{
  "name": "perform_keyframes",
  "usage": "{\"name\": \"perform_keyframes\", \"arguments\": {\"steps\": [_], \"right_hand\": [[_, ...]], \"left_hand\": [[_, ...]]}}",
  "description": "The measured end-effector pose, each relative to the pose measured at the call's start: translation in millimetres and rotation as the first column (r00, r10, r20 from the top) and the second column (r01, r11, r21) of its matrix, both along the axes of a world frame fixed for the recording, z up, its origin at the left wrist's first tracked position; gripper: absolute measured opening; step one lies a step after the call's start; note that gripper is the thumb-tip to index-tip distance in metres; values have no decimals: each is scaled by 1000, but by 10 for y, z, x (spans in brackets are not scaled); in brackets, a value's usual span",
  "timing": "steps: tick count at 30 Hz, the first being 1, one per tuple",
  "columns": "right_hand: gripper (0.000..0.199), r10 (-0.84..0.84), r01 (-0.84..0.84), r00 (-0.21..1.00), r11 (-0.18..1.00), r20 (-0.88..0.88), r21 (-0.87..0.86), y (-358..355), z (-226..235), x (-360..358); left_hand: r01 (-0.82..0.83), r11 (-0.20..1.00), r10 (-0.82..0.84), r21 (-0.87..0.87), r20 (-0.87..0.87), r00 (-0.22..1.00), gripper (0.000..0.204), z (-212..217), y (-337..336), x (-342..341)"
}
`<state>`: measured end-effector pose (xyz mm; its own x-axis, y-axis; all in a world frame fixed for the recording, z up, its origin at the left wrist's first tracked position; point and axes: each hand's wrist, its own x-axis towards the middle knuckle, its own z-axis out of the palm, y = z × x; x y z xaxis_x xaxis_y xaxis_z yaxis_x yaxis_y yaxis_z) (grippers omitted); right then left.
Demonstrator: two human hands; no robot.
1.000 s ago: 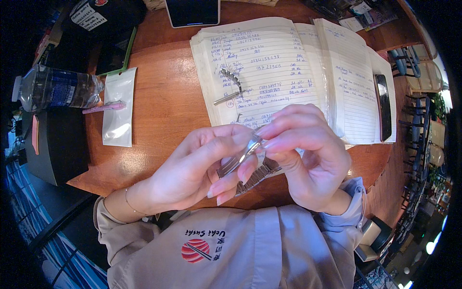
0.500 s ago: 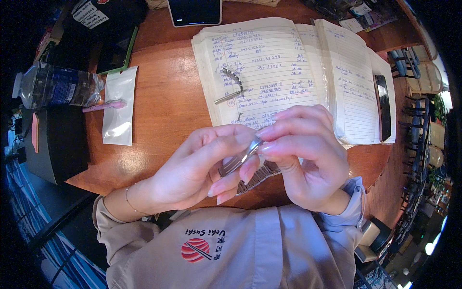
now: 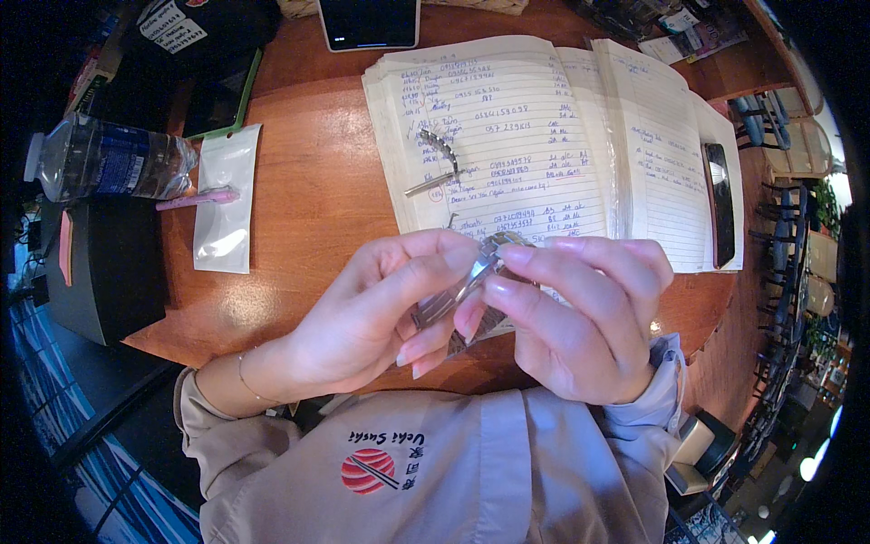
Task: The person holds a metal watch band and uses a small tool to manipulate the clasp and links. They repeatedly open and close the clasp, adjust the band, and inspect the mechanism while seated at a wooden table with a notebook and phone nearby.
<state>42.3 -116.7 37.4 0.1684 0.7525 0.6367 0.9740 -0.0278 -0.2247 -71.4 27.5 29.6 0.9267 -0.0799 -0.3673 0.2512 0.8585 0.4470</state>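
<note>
Both my hands meet over the near edge of a wooden table (image 3: 308, 208). My left hand (image 3: 362, 313) and my right hand (image 3: 580, 317) pinch a silver metal watch bracelet (image 3: 462, 288) between their fingertips, holding it edge-on just above the table. Part of the bracelet is hidden behind my fingers. On the open handwritten notebook (image 3: 544, 136) beyond my hands lie a short loose piece of metal links (image 3: 439, 145) and a thin metal tool (image 3: 433, 184).
A dark phone (image 3: 719, 204) rests on the notebook's right page. At the left lie a plastic water bottle (image 3: 109, 163), a pink pen (image 3: 195, 198), a small clear zip bag (image 3: 227, 201) and a black box (image 3: 109, 272). A tablet (image 3: 370, 23) sits at the far edge.
My hands have barely moved. The fingertips have shifted slightly on the bracelet and the grip stays the same.
</note>
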Motion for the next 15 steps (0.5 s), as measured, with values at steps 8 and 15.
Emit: {"name": "perform_keyframes", "arguments": {"steps": [8, 15], "right_hand": [[19, -31, 31, 1000, 995, -1, 91, 58, -116, 10], [14, -102, 98, 993, 994, 67, 55, 27, -87, -73]], "left_hand": [[-103, 974, 94, 203, 56, 994, 22, -2, -37, -2], [-151, 938, 149, 311, 32, 988, 20, 12, -75, -3]]}}
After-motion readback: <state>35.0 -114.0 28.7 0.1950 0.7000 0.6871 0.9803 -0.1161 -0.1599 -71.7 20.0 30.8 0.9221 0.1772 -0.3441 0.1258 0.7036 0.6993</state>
